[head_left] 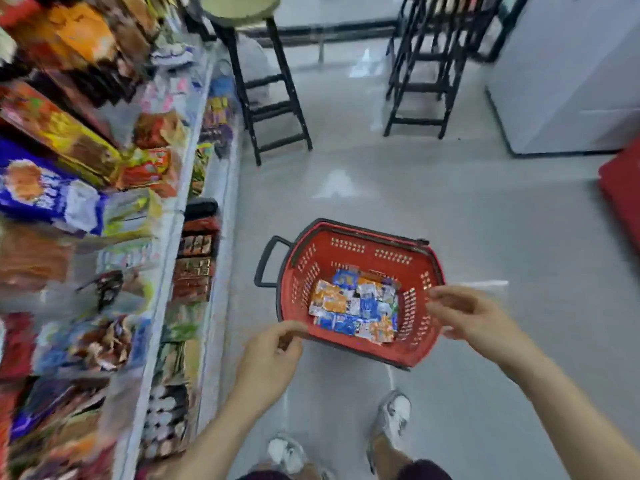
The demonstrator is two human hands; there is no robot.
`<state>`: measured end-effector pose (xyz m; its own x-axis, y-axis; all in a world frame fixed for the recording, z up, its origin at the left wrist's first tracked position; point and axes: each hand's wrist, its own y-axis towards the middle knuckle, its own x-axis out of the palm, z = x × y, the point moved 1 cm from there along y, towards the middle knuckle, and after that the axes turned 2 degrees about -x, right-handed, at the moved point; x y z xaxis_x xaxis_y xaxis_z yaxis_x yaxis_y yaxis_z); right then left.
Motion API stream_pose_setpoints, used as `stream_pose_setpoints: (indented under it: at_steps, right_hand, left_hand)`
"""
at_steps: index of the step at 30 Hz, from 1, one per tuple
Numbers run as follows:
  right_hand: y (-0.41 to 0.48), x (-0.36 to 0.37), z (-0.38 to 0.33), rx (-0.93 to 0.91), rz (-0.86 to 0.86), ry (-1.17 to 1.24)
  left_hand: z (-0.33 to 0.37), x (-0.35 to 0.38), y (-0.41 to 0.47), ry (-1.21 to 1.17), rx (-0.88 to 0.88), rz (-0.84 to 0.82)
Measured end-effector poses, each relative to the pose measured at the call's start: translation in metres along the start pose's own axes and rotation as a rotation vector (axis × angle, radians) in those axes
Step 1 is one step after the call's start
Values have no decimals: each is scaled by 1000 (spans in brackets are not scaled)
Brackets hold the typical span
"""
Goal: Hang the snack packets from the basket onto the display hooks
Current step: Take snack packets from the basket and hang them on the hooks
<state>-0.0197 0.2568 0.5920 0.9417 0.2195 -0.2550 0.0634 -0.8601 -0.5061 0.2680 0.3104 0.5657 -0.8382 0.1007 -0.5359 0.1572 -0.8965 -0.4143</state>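
A red plastic basket (349, 252) with a black handle sits low over the grey floor in front of me. Inside it lie several small orange, blue and white snack packets (356, 311) in a loose heap. My left hand (273, 348) is at the basket's near-left corner, with thumb and fingers curled onto the rim. At the basket's right rim my right hand (464, 315) has loosely spread fingers and holds nothing. The display (104, 202) runs along the left, blurred; its hooks cannot be made out.
The left shelving is packed with snack bags and boxes down to floor level. A black stool (273, 109) and a black metal rack (429, 81) stand further back. A white cabinet (571, 81) is at the right and a red object (623, 195) at the right edge. My shoes (394, 417) are below.
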Motion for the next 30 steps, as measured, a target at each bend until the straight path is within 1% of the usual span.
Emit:
stream_pose_setpoints:
  at_steps: [3, 7, 9, 12, 14, 15, 16, 17, 18, 19, 20, 21, 22, 24, 27, 30]
  right_hand:
    - [27, -6, 80, 157, 69, 57]
    - [82, 18, 174, 282, 120, 76]
    - [122, 36, 216, 276, 170, 73]
    - [197, 60, 264, 191, 209, 27]
    - [252, 70, 285, 158, 191, 28]
    - [279, 75, 295, 140, 169, -4]
    - [305, 79, 304, 110, 152, -73]
    - [328, 82, 313, 69, 137, -231]
    - [350, 85, 324, 17, 109, -454]
    - [367, 90, 332, -33, 57, -708]
    - [379, 96, 340, -78, -10, -908]
    - [390, 103, 348, -102, -93, -1003]
    - [399, 109, 357, -120, -153, -1020]
    - [414, 114, 371, -144, -180, -1023]
    - [428, 117, 386, -153, -202, -1069]
    - [433, 116, 388, -150, -212, -1135]
  left_hand:
    - [-22, 63, 43, -15, -28, -62]
    - [-72, 139, 119, 2, -37, -168]
    - [-103, 172, 168, 35, -19, -205]
    - [-146, 214, 254, 89, 39, -241]
    - [-169, 243, 312, 153, 67, -245]
    - [-180, 258, 338, 180, 52, -240]
    - [-190, 274, 363, 189, 32, -249]
    - [-200, 290, 385, 203, 8, -274]
    - [-213, 307, 406, 243, 2, -297]
    - [-225, 324, 427, 342, 19, -326]
    - [-237, 338, 445, 467, 38, -355]
    - [-249, 349, 461, 604, 50, -376]
    - [-261, 358, 474, 699, 45, -378]
    - [-278, 373, 498, 740, 15, -356]
    - [-291, 391, 519, 585, -80, -313]
    - [-301, 406, 526, 457, -151, -223]
